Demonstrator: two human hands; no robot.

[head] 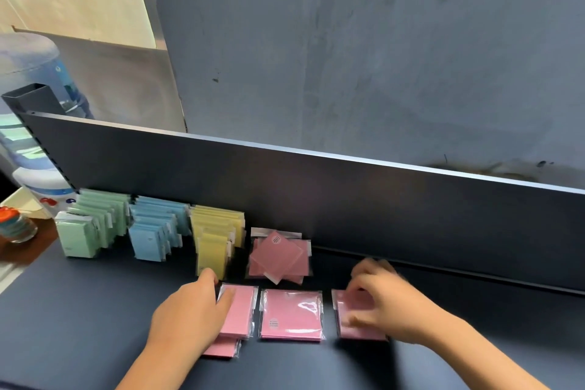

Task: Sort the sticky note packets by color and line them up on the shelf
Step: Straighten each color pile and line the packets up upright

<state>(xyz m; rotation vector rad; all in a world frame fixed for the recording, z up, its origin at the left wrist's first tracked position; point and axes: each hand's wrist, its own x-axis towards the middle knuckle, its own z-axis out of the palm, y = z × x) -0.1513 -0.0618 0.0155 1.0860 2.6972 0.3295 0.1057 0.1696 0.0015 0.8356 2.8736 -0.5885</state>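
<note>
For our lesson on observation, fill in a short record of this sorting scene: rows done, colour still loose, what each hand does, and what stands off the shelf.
Rows done: green row, blue row, yellow row, standing against the back panel
Still loose: pink packets; pink pile, middle pink packet
Left hand: rests on left pink packet
Right hand: grips right pink packet; blurred
Off shelf: water bottle, jar

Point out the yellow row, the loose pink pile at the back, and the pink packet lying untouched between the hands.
yellow row point(212, 252): head view, face of the front packet.
loose pink pile point(278, 255): head view, top packet's middle.
middle pink packet point(291, 313): head view, centre of its wrapper.
</note>
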